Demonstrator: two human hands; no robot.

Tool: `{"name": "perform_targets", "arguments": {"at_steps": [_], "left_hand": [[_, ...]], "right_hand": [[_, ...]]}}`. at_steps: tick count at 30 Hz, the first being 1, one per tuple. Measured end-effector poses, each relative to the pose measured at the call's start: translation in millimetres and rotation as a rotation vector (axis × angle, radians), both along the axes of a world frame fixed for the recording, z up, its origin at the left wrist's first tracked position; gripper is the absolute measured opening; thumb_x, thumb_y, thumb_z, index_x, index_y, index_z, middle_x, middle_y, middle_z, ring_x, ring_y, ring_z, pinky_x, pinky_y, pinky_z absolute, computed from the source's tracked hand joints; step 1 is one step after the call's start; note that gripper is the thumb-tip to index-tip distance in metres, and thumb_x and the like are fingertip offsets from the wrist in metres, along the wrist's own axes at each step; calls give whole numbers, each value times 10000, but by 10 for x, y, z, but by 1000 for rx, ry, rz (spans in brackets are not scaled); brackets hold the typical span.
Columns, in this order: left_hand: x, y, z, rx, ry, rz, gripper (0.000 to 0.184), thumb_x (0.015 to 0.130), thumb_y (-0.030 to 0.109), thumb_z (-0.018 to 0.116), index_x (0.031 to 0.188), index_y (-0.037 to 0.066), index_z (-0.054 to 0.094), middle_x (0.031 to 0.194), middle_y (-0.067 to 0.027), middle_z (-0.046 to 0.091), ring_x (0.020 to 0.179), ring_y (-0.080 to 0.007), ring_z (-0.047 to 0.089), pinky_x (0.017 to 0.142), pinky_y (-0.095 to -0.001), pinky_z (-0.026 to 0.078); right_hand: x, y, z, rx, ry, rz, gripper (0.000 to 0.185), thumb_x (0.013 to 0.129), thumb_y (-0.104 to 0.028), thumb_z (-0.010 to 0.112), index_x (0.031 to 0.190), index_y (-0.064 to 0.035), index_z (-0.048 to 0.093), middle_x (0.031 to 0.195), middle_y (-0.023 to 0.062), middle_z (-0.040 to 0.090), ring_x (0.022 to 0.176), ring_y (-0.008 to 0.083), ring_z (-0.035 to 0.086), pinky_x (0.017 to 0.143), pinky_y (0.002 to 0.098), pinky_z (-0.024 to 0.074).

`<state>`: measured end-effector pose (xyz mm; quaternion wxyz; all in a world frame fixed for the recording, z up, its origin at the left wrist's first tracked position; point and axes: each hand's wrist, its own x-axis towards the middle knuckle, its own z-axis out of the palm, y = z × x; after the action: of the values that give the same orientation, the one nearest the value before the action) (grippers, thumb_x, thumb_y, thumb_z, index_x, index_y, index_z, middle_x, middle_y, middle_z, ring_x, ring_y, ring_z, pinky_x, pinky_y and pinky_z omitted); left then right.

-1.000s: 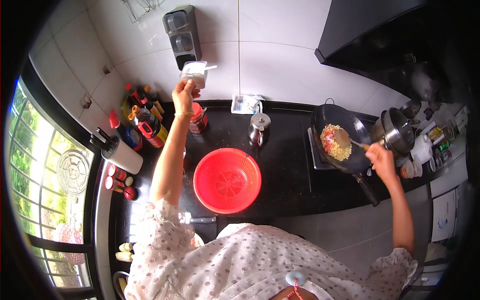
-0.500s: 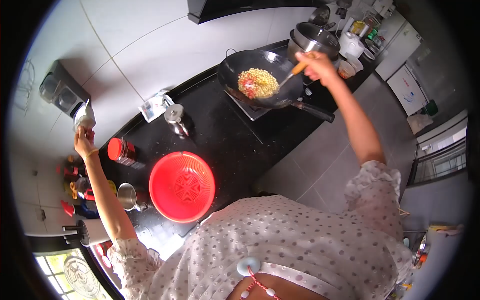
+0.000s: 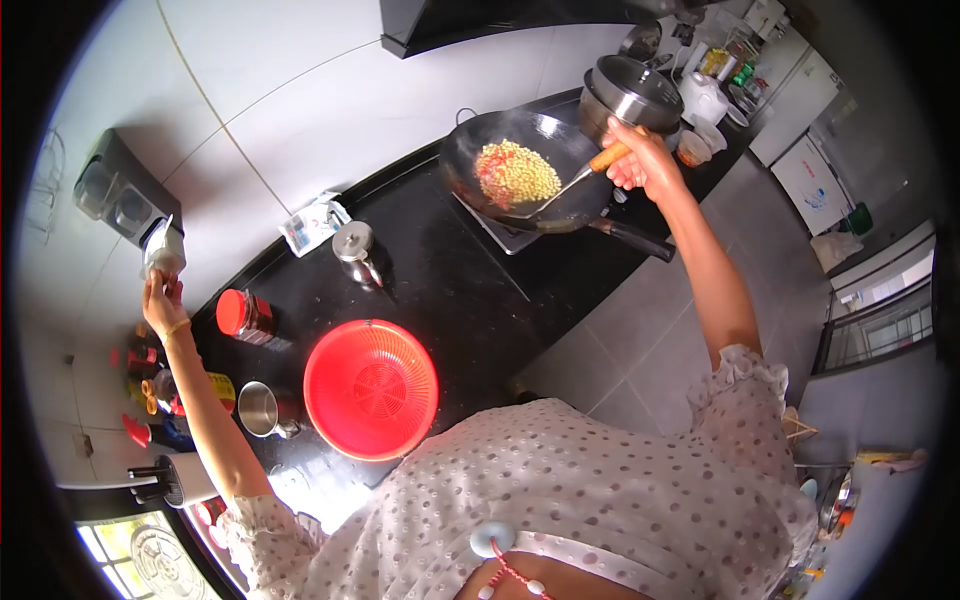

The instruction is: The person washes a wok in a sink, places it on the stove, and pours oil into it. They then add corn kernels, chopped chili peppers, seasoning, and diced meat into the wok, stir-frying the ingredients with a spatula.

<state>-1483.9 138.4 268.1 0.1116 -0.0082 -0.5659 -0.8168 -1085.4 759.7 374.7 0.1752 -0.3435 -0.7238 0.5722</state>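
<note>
My right hand [image 3: 642, 165] is closed around the wooden handle of a spatula [image 3: 607, 157]. Its metal blade reaches into a black wok [image 3: 575, 205], at the edge of a heap of yellow kernels or beans mixed with red bits [image 3: 517, 173]. Far to the left, my left hand [image 3: 163, 300] is raised at the wall, its fingers gripping the lower end of a small white container [image 3: 165, 248]. That container sits at the end of a grey wall-mounted box [image 3: 125, 185] with clear-fronted compartments. What is inside it cannot be seen.
On the black counter stand a red colander [image 3: 370, 390], a red-lidded jar [image 3: 245, 316], a lidded metal pot [image 3: 355, 250], a metal cup [image 3: 262, 409] and a white packet [image 3: 315, 222]. Steel pots [image 3: 635, 92] stand beyond the wok. A range hood [image 3: 500, 15] overhangs.
The spatula has shifted toward the near side of the wok, and the pale patch on the red bits has been mixed in. My left hand stays at the white container. The view has shifted slightly.
</note>
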Motion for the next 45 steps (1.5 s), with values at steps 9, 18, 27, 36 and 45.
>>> {"name": "perform_targets", "arguments": {"at_steps": [9, 18, 27, 36, 45], "left_hand": [[-252, 20, 51, -23, 3, -38, 146, 868, 216, 612, 889, 78, 571, 784, -14, 583, 686, -132, 583, 599, -240, 475], [-567, -8, 4, -12, -24, -71, 135, 866, 214, 615, 885, 87, 576, 771, -2, 584, 674, -117, 564, 624, -246, 463], [-857, 8, -25, -45, -32, -49, 152, 866, 211, 616, 911, 69, 583, 800, -17, 592, 696, -137, 593, 615, -242, 473], [-732, -37, 9, 12, 38, -125, 314, 866, 117, 588, 1085, -98, 517, 1006, -139, 577, 880, -276, 613, 832, -367, 530], [-267, -36, 62, -68, 68, 79, 490, 833, 4, 564, 1223, -164, 318, 1070, -213, 529, 915, -344, 604, 822, -362, 539]], "right_hand": [[-603, -57, -590, -67, 325, -280, 464, 794, -452, 649, 896, -4, 583, 642, 146, 629, 432, 183, 601, 361, 242, 460], [-264, 45, -510, 21, 83, -157, 478, 786, -474, 645, 924, -20, 589, 671, 162, 626, 500, 210, 629, 427, 267, 502], [-12, 83, 33, 23, -184, 50, 515, 757, -500, 663, 951, -31, 578, 735, 167, 625, 591, 214, 656, 479, 278, 523], [-74, 73, 88, 100, -126, -18, 428, 790, -340, 680, 1034, -10, 560, 750, 187, 633, 569, 235, 652, 472, 291, 525], [-243, 231, -570, 100, 74, 113, 254, 810, -222, 660, 972, -39, 595, 822, 111, 640, 628, 202, 648, 512, 267, 517]]}}
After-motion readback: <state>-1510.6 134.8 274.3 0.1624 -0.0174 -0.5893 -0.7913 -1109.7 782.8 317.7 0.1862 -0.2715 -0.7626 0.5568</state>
